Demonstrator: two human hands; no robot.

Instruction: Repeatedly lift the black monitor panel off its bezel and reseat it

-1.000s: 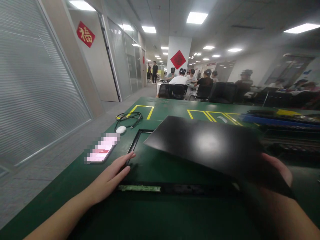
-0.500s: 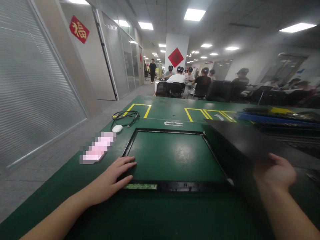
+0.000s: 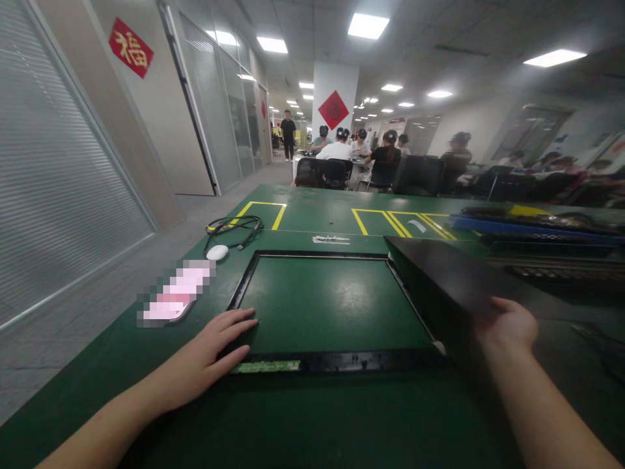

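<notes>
Panel (image 3: 454,277) clamped in right grip (image 3: 508,324); left grip (image 3: 215,348) flat, fingers apart, on frame (image 3: 336,359).

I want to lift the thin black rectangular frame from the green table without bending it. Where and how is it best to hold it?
Probably the two long side rails of the thin black rectangular frame, one hand from each side. It lies flat and open in the middle, so one-corner lifting could twist it. The left hand already rests on its near-left corner; the right hand holds the black flat panel.
</notes>
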